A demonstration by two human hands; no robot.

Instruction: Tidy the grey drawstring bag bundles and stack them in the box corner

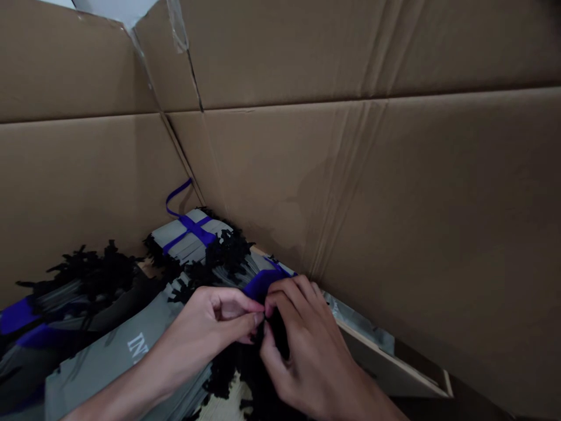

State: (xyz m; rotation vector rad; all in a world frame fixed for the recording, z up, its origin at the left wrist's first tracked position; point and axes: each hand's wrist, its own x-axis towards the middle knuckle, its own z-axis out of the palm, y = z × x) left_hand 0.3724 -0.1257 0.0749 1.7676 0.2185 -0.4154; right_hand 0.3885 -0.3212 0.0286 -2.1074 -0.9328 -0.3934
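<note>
My left hand (213, 321) and my right hand (309, 345) meet fingertip to fingertip at the lower middle. Thumb and forefinger are pinched on each; whatever sits between the tips is too small and dark to make out. Black fabric (252, 374) with frayed-looking ends hangs just below my fingers. A purple band (260, 283) shows right behind them. Under my left forearm lies a stack of grey fabric pieces (100, 368) with white letters, partly covered by the arm.
Behind, a grey bundle (175, 234) with black ends is tied crosswise with a purple strap (193, 228). Another black-ended bundle (87, 286) lies at left. Tall cardboard walls (421, 204) rise around the back and right. A wooden-edged board (390, 356) lies at lower right.
</note>
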